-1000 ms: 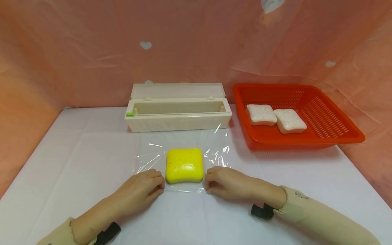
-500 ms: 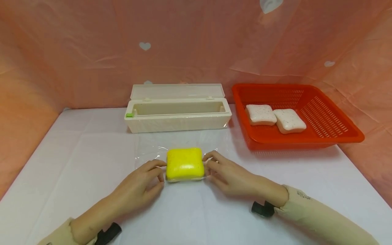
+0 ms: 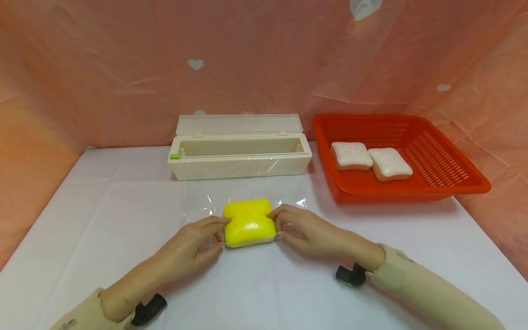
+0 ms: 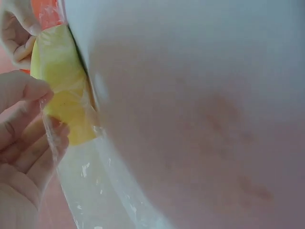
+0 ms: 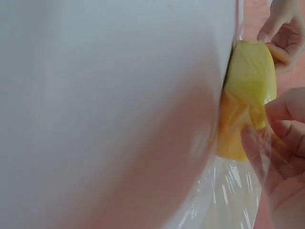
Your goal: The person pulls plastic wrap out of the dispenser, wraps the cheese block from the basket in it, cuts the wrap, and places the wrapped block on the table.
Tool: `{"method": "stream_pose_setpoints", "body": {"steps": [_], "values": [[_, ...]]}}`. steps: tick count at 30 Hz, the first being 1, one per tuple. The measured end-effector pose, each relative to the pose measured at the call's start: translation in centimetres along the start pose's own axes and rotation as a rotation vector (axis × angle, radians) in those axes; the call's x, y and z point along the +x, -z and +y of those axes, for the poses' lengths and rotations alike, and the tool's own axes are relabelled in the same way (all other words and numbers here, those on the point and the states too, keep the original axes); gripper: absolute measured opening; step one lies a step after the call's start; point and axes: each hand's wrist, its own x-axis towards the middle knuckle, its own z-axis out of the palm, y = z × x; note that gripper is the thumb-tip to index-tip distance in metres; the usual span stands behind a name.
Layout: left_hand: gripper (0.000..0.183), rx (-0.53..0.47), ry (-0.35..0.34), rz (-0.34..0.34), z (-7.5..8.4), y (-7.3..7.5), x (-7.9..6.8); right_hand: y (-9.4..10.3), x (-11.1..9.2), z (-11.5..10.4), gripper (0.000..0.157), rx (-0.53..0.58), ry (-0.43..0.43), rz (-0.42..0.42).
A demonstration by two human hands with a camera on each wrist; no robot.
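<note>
A yellow speckled pillow-shaped block sits on a sheet of clear cling film on the table. My left hand is at the block's left side, its index fingertip on the top edge. Film runs between its thumb and fingers. On the opposite side my right hand mirrors it, its index finger over the right edge and the film pinched at the fingertips. The film's near edge is drawn up against the block's near side, wrinkled over the yellow surface in both wrist views.
Behind the film stands a long white cling film box, its lid raised and a green slider at its left end. At the right is a red basket holding two white speckled blocks. A pink curtain hangs behind.
Both hands have risen from the film's near corners to the block's sides, bringing the near film edge up against it. Their index fingers now reach the top edges, and the block is slightly turned.
</note>
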Motion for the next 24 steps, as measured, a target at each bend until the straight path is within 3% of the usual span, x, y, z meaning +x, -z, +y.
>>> {"method": "stream_pose_setpoints", "body": {"steps": [9,14,16,20,24], "values": [[0.024,-0.04,0.119,0.002,0.2,-0.2,0.9,0.2,1.1,1.2,0.009,0.103,-0.073,-0.02],[0.016,0.023,0.084,0.011,0.9,-0.5,1.0,0.7,0.4,1.2,0.005,0.115,-0.023,0.03],[0.017,0.052,0.037,0.032,0.9,-0.6,0.9,0.8,0.1,0.8,0.017,0.113,-0.017,0.034],[0.029,0.084,-0.011,0.073,0.9,-0.7,0.8,0.4,-0.3,-0.3,0.06,-0.001,-0.05,-0.06],[0.04,0.12,0.067,0.016,1.2,-0.8,0.7,-0.3,0.1,-1.3,0.076,-0.161,-0.096,-0.083]]}}
